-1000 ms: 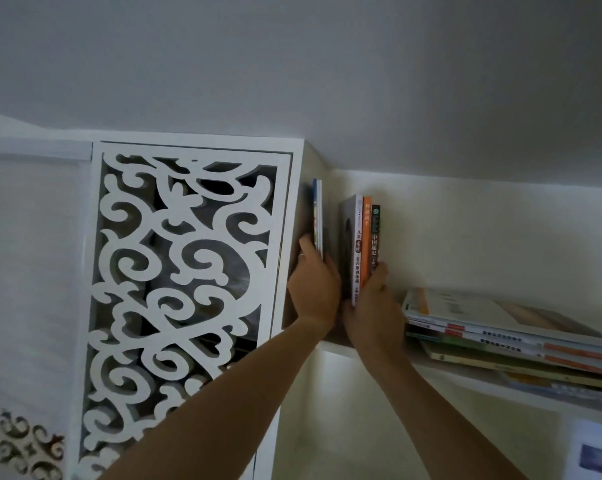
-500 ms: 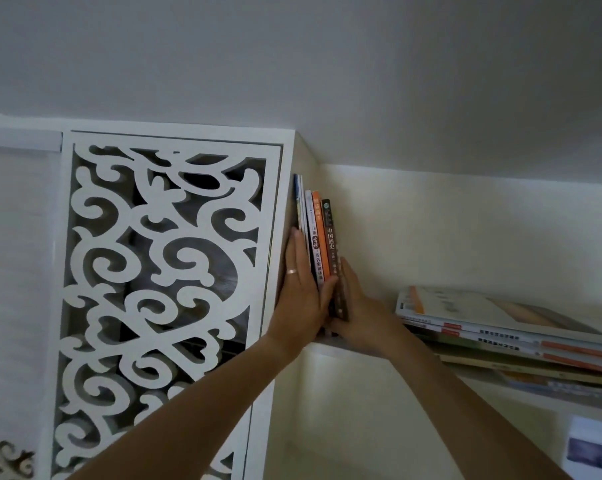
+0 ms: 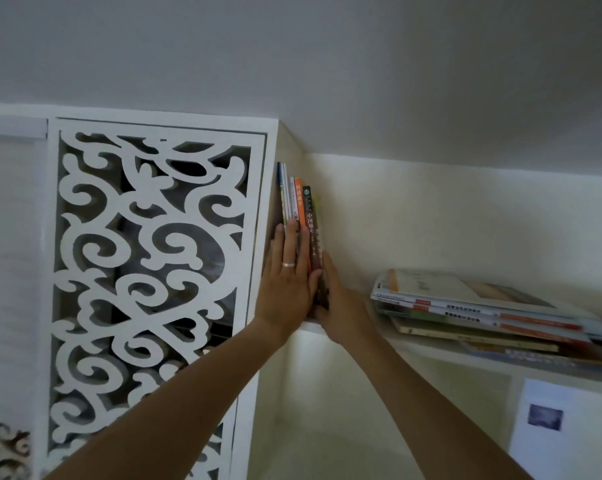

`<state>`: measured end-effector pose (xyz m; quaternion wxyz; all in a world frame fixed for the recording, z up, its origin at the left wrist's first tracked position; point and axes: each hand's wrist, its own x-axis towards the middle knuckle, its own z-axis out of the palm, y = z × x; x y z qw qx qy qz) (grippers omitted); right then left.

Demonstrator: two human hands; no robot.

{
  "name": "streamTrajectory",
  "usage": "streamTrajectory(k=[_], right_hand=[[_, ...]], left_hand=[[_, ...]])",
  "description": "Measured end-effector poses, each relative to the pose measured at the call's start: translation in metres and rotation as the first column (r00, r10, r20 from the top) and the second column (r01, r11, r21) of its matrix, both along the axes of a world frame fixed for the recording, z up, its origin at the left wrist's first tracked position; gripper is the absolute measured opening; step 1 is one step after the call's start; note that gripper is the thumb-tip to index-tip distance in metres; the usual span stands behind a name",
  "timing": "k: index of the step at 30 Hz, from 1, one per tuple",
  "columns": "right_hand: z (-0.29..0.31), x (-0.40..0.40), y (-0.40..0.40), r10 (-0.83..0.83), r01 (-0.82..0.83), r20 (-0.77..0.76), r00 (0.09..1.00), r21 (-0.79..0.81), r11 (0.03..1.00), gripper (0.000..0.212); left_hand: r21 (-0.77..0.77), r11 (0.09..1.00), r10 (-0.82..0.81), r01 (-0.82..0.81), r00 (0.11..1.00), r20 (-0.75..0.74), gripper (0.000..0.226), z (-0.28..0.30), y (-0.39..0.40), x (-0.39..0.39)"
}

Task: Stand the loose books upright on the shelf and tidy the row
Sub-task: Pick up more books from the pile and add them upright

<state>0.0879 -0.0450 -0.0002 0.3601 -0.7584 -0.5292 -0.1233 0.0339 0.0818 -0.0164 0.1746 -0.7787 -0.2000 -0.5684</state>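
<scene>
Books [image 3: 301, 206] upright, slim colourful spines, left hand [image 3: 287, 282] flat, right hand [image 3: 341, 306] flat.

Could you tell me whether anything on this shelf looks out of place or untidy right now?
Yes: the pile of books on the right of the shelf lies flat and unevenly stacked, apart from the upright books that the left hand and right hand press together.

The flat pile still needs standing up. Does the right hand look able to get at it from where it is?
Probably yes. The right hand is flat against the upright books, and the shelf between it and the flat pile looks bare, though letting go may tip the row.
</scene>
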Motion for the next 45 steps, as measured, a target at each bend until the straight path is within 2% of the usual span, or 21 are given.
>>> streamTrajectory(k=[3,4,6,7,9,10,12,14,16,18,20,23,26,28,32,35,37,39,41,43,45], right_hand=[[0.008,-0.013,-0.005,-0.108,0.11,0.088,0.99,-0.023,0.994,0.064],[0.016,-0.017,-0.013,-0.146,0.157,0.157,0.977,-0.059,0.986,0.048],[0.03,-0.015,-0.038,-0.222,0.254,0.307,0.925,-0.068,0.965,0.029],[0.037,-0.01,-0.053,-0.259,0.292,0.384,0.886,-0.029,0.956,0.025],[0.047,0.006,-0.084,-0.336,0.35,0.529,0.779,0.077,0.934,0.025],[0.052,0.013,-0.1,-0.369,0.388,0.566,0.737,0.092,0.917,0.028],[0.056,0.032,-0.129,-0.452,0.536,0.56,0.695,0.016,0.844,0.041],[0.058,0.054,-0.156,-0.513,0.669,0.507,0.693,-0.186,0.72,0.065],[0.058,0.07,-0.179,-0.473,0.65,0.47,0.746,-0.356,0.671,0.087],[0.058,0.078,-0.191,-0.407,0.571,0.435,0.803,-0.372,0.732,0.086],[0.058,0.084,-0.197,-0.384,0.511,0.387,0.838,-0.313,0.801,0.08],[0.056,0.087,-0.201,-0.373,0.497,0.407,0.834,-0.26,0.828,0.069],[0.064,0.081,-0.205,-0.366,0.509,0.471,0.802,-0.222,0.832,0.057],[0.073,0.075,-0.203,-0.333,0.483,0.525,0.783,-0.177,0.857,0.048],[0.073,0.071,-0.194,-0.397,0.522,0.549,0.736,-0.086,0.849,0.042],[0.061,0.076,-0.197,-0.655,0.63,0.502,0.565,0.249,0.735,0.058],[0.055,0.075,-0.201,-0.759,0.588,0.392,0.52,0.481,0.65,0.069],[0.05,0.07,-0.199,-0.762,0.493,0.294,0.577,0.618,0.612,0.072],[0.048,0.066,-0.187,-0.635,0.375,0.249,0.731,0.631,0.679,0.067],[0.052,0.056,-0.17,-0.321,0.232,0.109,0.941,0.482,0.845,0.056],[0.052,0.042,-0.148,-0.046,0.068,-0.087,0.995,0.264,0.962,0.053]], left_hand=[[0.019,0.999,0.04,-0.042,0.996,0.084,0.063,0.011,-0.026,0.001],[0.072,0.997,0.01,-0.016,0.996,0.089,0.059,0.017,-0.037,0.002],[0.121,0.981,-0.155,0.153,0.988,0.014,0.049,0.031,-0.058,0.005],[0.075,0.96,-0.268,0.271,0.962,-0.05,0.044,0.038,-0.066,0.007],[-0.127,0.87,-0.492,0.477,0.855,-0.161,0.039,0.051,-0.082,0.011],[-0.241,0.819,-0.569,0.522,0.795,-0.21,0.043,0.054,-0.091,0.014],[-0.376,0.782,-0.617,0.498,0.708,-0.344,0.05,0.057,-0.108,0.022],[-0.388,0.823,-0.566,0.414,0.653,-0.504,0.057,0.056,-0.117,0.031],[-0.286,0.88,-0.474,0.378,0.669,-0.573,0.063,0.052,-0.117,0.038],[-0.194,0.907,-0.418,0.374,0.732,-0.539,0.055,0.052,-0.111,0.042],[-0.194,0.904,-0.424,0.38,0.753,-0.503,0.049,0.054,-0.105,0.044],[-0.241,0.901,-0.435,0.362,0.738,-0.516,0.047,0.059,-0.104,0.044],[-0.066,0.949,-0.289,0.307,0.772,-0.567,0.043,0.058,-0.113,0.044],[0.055,0.92,-0.3,0.387,0.79,-0.534,0.044,0.052,-0.126,0.05],[-0.086,0.914,-0.386,0.396,0.789,-0.479,0.044,0.057,-0.147,0.065],[-0.129,0.921,-0.386,0.367,0.82,-0.423,0.037,0.066,-0.142,0.069],[-0.153,0.892,-0.451,0.424,0.849,-0.275,0.039,0.065,-0.134,0.066],[-0.184,0.865,-0.483,0.467,0.874,-0.05,0.04,0.059,-0.126,0.062],[-0.286,0.797,-0.492,0.532,0.846,0.204,0.041,0.05,-0.121,0.06],[-0.352,0.742,-0.429,0.57,0.808,0.404,0.043,0.044,-0.118,0.058],[-0.35,0.738,-0.361,0.577,0.776,0.518,0.043,0.042,-0.114,0.055]])
